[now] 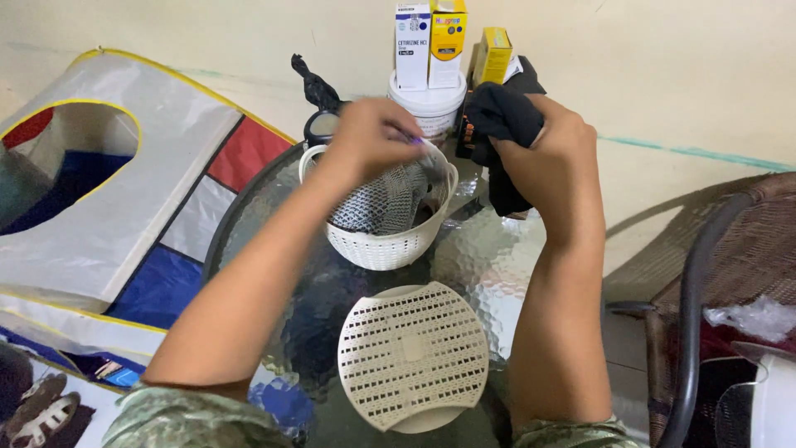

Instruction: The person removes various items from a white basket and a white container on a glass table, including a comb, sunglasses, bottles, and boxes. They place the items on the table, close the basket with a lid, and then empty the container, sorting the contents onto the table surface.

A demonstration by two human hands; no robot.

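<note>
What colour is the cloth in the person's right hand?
Black: the cloth bunched in the right hand, seen in the head view.

Black cloth [506, 124] held aloft; patterned cloth [385, 203] half inside white basket [385, 249].

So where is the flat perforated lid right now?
In the head view the cream perforated lid lies flat on the glass table, near the person, between the two forearms and just in front of the white basket.

Both forearms extended forward, bare, wrists raised. Left hand [365, 133] bent down at wrist, fingers pinched. Right hand [551, 158] clenched in fist, knuckles up.
</note>
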